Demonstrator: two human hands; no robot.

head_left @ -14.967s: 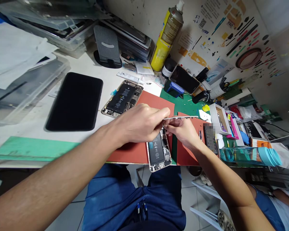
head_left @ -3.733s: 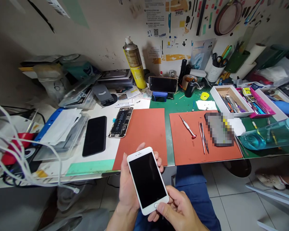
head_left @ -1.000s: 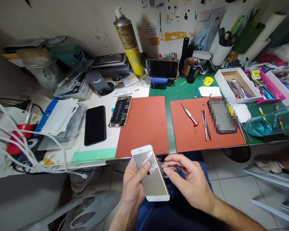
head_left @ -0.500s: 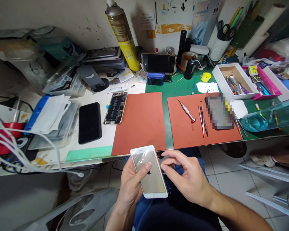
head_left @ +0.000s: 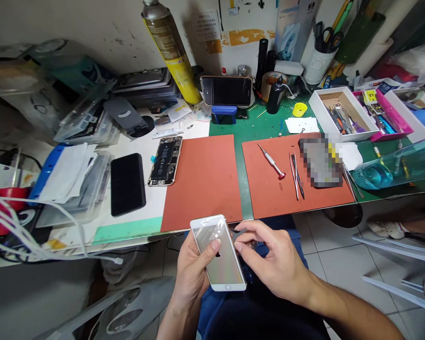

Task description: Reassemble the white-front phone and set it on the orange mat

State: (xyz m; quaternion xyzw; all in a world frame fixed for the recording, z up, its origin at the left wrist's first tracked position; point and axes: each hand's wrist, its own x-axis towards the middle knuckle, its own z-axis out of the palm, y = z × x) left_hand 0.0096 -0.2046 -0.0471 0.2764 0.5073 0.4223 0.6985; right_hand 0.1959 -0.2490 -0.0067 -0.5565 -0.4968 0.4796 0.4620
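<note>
My left hand [head_left: 191, 269] grips a white smartphone [head_left: 230, 271], its thumb lying over the screen. The phone's display is lit pale, with a dark apple logo partly behind the thumb and glare near the top. My right hand [head_left: 272, 264] is beside the phone's right edge, fingers curled and the thumb and index tips apart. Whether those tips touch the phone's side, I cannot tell. An opened phone [head_left: 165, 161] with its battery and inner parts showing lies on the table. Left of it is a dark phone [head_left: 128, 184], face up.
Two red-brown mats [head_left: 205, 179] cover the table front. On the right one lie a screwdriver [head_left: 271, 161], tweezers [head_left: 294, 177] and a blurred-out device [head_left: 320, 163]. Farther back are a propped phone [head_left: 227, 91], a spray can [head_left: 173, 52] and a tool box [head_left: 343, 113]. White cables [head_left: 67, 203] hang left.
The camera view has shifted slightly, so the table's things sit a little farther left. Both hands and the white smartphone keep nearly the same pose.
</note>
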